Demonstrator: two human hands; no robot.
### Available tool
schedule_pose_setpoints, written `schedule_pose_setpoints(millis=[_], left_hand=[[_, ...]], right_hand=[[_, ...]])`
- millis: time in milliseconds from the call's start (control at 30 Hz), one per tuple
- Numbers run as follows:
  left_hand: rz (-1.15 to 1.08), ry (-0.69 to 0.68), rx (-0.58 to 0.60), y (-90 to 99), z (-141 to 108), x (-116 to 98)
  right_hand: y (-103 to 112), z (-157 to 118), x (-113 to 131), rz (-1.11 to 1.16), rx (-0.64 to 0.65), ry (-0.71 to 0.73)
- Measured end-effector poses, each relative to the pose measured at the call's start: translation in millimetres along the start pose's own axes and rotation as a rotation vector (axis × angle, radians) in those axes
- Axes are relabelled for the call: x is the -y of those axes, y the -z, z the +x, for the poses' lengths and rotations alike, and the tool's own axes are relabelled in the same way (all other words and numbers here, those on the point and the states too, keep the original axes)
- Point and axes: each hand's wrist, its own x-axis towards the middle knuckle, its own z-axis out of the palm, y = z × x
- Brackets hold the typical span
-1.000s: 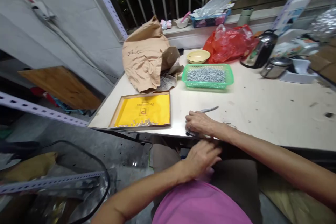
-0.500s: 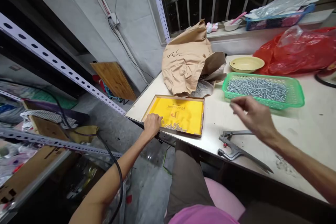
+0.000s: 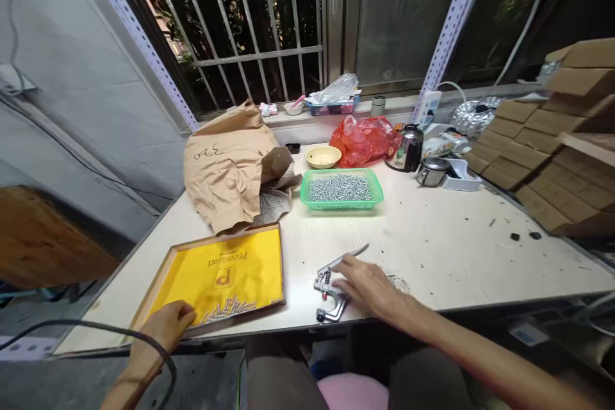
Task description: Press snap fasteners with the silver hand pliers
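My left hand is at the near left corner of a shallow cardboard tray. Its thumb and fingers are curled together at the rim, and whatever they may hold is hidden. A yellow printed sheet lines the tray, with a small heap of silver metal pins along the near side. Over the handles of metal hand pliers reaches my right hand, its fingers and thumb apart. The pliers lie on the table, their lower handle covered by that hand.
A green basket of small silver pieces stands behind the pliers. A brown paper bag leans behind the tray. Farther back are a cream bowl, a red plastic bag and a kettle. Cardboard boxes are stacked at right.
The view has swung to the right, bringing in the kettle and boxes. My right hand has moved from near the green basket down over the pliers. My left hand stays by the tray.
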Motion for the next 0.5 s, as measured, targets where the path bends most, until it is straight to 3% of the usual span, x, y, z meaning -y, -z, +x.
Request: schedule_pose_setpoints(millis=[100, 200, 267, 367, 433, 500], left_hand=[[-0.102, -0.011, -0.126, 4.5, -6.3, -18.2], [-0.319, -0.038, -0.212, 6.9, -23.1, -68.7], [-0.538, -0.119, -0.118, 2.4, -39.6, -115.2], [-0.780, -0.168, 0.115, -18.5, -60.8, -181.3], [-0.897, -0.159, 0.219, -38.7, -67.4, -211.1], [-1.025, -0.095, 0.297, -58.1, -68.0, -227.2]], right_hand=[[-26.7, -34.9, -3.4, -0.064, 0.031, -0.037], [-36.2, -45.0, -13.6, -0.150, 0.034, -0.065], [-32.9, -45.0, -18.6, -0.191, 0.058, -0.058], [-21.9, -43.0, -24.5, -0.260, 0.084, -0.069], [-16.7, -41.9, -29.3, -0.297, 0.105, -0.084], [-15.2, -42.0, -34.3, -0.309, 0.125, -0.088]])
